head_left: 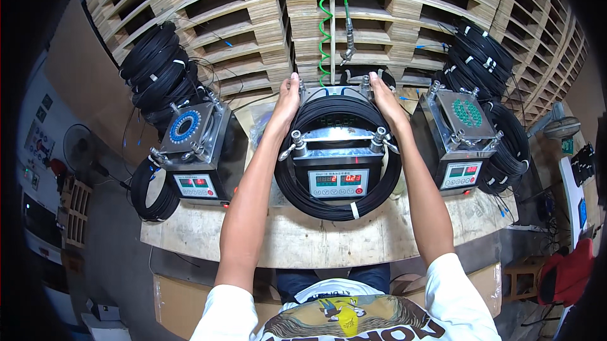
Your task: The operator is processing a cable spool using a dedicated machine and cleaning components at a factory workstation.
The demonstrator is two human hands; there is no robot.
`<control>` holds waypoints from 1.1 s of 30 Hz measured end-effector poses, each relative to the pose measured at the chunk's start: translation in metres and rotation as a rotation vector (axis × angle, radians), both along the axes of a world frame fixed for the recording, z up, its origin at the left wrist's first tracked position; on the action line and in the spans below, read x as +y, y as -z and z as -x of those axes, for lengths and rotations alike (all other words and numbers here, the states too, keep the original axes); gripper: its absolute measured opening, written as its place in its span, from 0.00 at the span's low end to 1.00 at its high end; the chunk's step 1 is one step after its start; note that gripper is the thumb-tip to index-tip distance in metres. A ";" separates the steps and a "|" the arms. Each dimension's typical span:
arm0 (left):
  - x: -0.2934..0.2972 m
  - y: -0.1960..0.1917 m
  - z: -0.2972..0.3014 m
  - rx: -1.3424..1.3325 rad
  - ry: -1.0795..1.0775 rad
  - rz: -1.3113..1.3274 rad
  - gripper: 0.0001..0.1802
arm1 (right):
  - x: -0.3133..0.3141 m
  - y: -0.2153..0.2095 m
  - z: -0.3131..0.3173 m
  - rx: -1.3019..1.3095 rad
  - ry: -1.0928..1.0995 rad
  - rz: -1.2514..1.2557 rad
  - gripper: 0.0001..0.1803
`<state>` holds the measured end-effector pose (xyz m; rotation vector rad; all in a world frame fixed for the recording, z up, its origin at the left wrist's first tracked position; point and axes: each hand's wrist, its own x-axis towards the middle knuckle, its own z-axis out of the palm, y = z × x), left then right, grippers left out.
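In the middle of the bench stands a polishing machine (374,180) with a metal top, corner clamps and a lit red display. A large coil of black cable (316,210) hangs around it, bound with a white tie. My left hand (288,99) is closed at the far left corner clamp (302,88), thumb up against it. At the far right corner clamp (365,84), my right hand (387,99) is closed likewise, thumb raised. The fingers of both hands are partly hidden. Near me, two front clamps (297,141) have levers pointing outward.
Similar machines stand left (196,180) with a blue ring of connectors and right (460,175) with green ones. Black cable coils (155,66) are stacked beside both. A green air hose with a metal nozzle (349,41) hangs behind, before wooden pallets (246,37). A fan stands left.
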<state>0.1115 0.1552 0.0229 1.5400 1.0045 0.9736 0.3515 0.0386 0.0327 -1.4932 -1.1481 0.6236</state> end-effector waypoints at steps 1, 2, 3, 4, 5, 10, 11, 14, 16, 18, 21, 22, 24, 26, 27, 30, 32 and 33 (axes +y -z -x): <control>0.004 0.002 0.002 0.027 -0.006 0.042 0.48 | -0.001 -0.002 0.002 0.011 -0.006 -0.006 0.45; 0.007 0.004 0.004 0.053 -0.012 0.083 0.51 | 0.003 0.000 0.002 0.009 -0.011 -0.009 0.45; 0.010 0.006 -0.002 0.058 -0.017 0.056 0.51 | 0.007 0.009 -0.009 -0.011 -0.010 -0.013 0.44; 0.011 0.009 -0.006 0.055 -0.015 0.052 0.51 | 0.011 0.015 -0.015 -0.029 -0.014 -0.017 0.43; 0.012 0.011 -0.009 0.049 -0.061 -0.003 0.45 | 0.014 0.021 -0.021 -0.047 -0.013 -0.011 0.42; -0.002 -0.001 -0.006 0.053 -0.002 0.023 0.50 | 0.012 0.022 -0.022 -0.055 -0.001 0.027 0.43; -0.005 -0.003 -0.011 0.051 0.008 0.023 0.50 | 0.012 0.024 -0.027 -0.077 0.034 0.034 0.44; -0.009 -0.006 0.004 0.075 -0.008 -0.021 0.49 | 0.002 0.004 0.001 -0.059 0.035 0.031 0.45; -0.014 -0.010 -0.003 0.061 0.010 -0.073 0.48 | 0.000 0.004 -0.005 -0.065 0.044 0.015 0.45; -0.014 -0.009 -0.005 0.059 -0.003 -0.062 0.48 | 0.000 0.003 -0.007 -0.070 0.045 -0.003 0.44; -0.008 -0.005 -0.003 0.071 -0.034 -0.033 0.47 | -0.001 0.001 -0.003 -0.043 0.009 -0.048 0.45; -0.005 -0.003 -0.003 0.083 -0.045 -0.015 0.47 | -0.001 0.002 -0.003 -0.040 0.022 -0.065 0.45; -0.001 0.001 -0.002 0.067 -0.038 -0.018 0.47 | 0.000 0.003 -0.002 -0.037 0.034 -0.082 0.44; 0.003 0.004 0.001 0.051 -0.033 -0.022 0.47 | 0.001 0.004 -0.001 0.026 -0.003 -0.048 0.45; 0.001 0.003 0.001 0.058 -0.016 -0.018 0.48 | 0.002 0.006 -0.002 0.026 -0.002 -0.048 0.45; -0.001 0.000 0.000 0.063 0.001 -0.023 0.48 | 0.006 0.014 -0.009 0.012 0.030 -0.039 0.44; -0.003 0.000 -0.003 0.060 0.003 -0.033 0.47 | 0.010 0.022 -0.018 -0.109 0.065 -0.032 0.45; -0.006 -0.002 -0.004 0.071 -0.012 -0.047 0.48 | 0.010 0.022 -0.019 -0.109 0.064 -0.031 0.45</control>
